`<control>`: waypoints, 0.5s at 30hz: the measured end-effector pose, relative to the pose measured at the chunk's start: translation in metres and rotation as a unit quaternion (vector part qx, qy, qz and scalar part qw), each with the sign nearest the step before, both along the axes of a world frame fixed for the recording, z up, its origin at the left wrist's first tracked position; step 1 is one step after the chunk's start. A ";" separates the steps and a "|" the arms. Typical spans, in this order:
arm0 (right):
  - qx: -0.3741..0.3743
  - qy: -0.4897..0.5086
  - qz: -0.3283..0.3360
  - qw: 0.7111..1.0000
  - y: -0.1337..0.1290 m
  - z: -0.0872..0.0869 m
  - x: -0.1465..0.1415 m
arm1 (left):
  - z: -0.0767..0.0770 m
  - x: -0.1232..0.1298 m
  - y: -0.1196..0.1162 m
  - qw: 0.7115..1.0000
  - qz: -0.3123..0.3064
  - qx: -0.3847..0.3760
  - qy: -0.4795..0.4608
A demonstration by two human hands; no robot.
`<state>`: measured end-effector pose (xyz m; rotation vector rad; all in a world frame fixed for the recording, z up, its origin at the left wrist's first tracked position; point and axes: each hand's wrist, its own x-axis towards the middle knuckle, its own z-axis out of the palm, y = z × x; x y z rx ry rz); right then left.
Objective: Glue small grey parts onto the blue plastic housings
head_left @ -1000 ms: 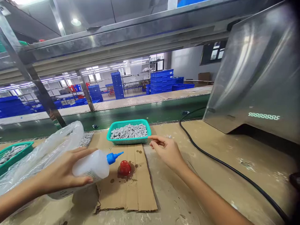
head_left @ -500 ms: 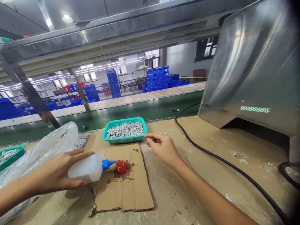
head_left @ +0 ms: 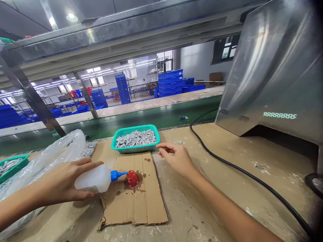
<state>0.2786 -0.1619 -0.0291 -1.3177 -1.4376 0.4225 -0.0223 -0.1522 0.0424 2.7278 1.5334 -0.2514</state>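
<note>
My left hand (head_left: 67,181) is wrapped round a translucent white bottle (head_left: 94,179), tilted on its side. Its blue nozzle (head_left: 117,175) points right, with the tip at the rim of a small red cup (head_left: 132,178). Wet spots surround the cup on a piece of cardboard (head_left: 135,210). Beside the right corner of a green basket (head_left: 136,149) filled with small grey pieces (head_left: 136,138) is my right hand (head_left: 176,158), its fingers bent and thumb near the index finger. Whether anything tiny is between those fingertips I cannot make out.
A clear plastic bag (head_left: 58,153) and another green basket (head_left: 15,169) lie at the left. A black cable (head_left: 234,169) crosses the table on the right, before a metal housing (head_left: 272,77). Behind runs a green conveyor belt (head_left: 156,116).
The view has shifted slightly. Both hands keep nearly the same pose, and the bottle tip stays at the red cup. A dark item on the belt has moved left, now mostly behind the bag.
</note>
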 end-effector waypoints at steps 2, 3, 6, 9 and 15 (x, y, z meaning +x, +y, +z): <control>-0.001 0.000 -0.001 1.000 0.000 0.000 0.001 | 0.000 0.001 -0.001 1.000 -0.002 0.003 0.006; -0.001 0.001 -0.001 1.000 0.001 0.000 0.002 | 0.000 0.002 -0.001 1.000 -0.002 0.011 0.008; 0.001 0.004 -0.004 1.000 0.002 0.000 0.005 | 0.000 0.002 -0.001 0.999 -0.006 0.036 0.006; -0.001 0.002 -0.005 1.000 0.002 0.000 0.006 | 0.002 0.001 0.001 0.999 -0.021 0.029 0.005; -0.006 -0.011 -0.006 1.000 0.003 -0.002 0.005 | 0.000 -0.004 0.003 0.998 -0.027 0.029 -0.053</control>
